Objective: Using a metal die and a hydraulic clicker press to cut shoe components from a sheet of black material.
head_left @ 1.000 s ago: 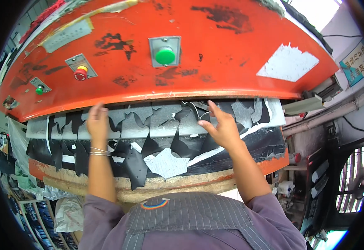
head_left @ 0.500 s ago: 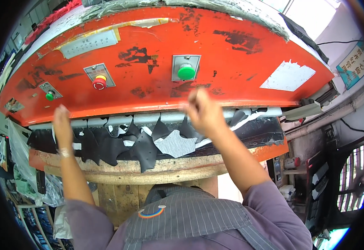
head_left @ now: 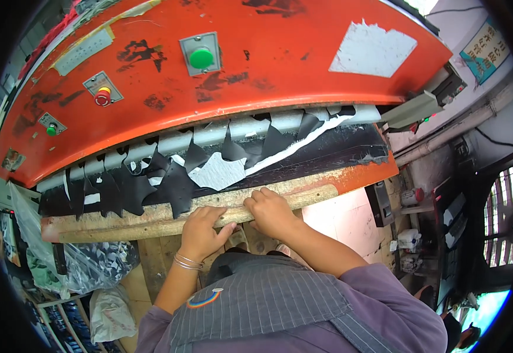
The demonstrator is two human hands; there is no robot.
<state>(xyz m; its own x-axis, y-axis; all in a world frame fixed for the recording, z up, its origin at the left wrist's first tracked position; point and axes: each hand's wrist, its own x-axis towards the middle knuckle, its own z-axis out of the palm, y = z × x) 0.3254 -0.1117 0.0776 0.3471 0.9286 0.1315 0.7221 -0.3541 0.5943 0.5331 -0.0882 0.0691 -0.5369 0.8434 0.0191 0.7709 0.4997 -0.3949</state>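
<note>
My left hand (head_left: 204,232) rests at the worn wooden front edge (head_left: 233,206) of a big red press (head_left: 150,109), thumb held apart from the fingers. Close to its right, my right hand (head_left: 271,212) lies on the same edge, its fingers bent loosely over it. Neither hand holds anything that I can see. Just beyond them, jagged black sheet material (head_left: 176,185) hangs from under the press head over the dark bed. A pale grey angular piece (head_left: 220,171) lies among the black points, nearest to my hands.
On the press front sit a large green push button (head_left: 201,57), a red one (head_left: 102,96) and a small green one (head_left: 52,129). A clear plastic bag of scraps (head_left: 100,265) hangs at the left. Shelves with assorted items (head_left: 412,235) stand at the right.
Both hands have come down from in front of the press to its wooden front edge, the left one moving right. The view has turned and shifted. The black sheet still hangs there.
</note>
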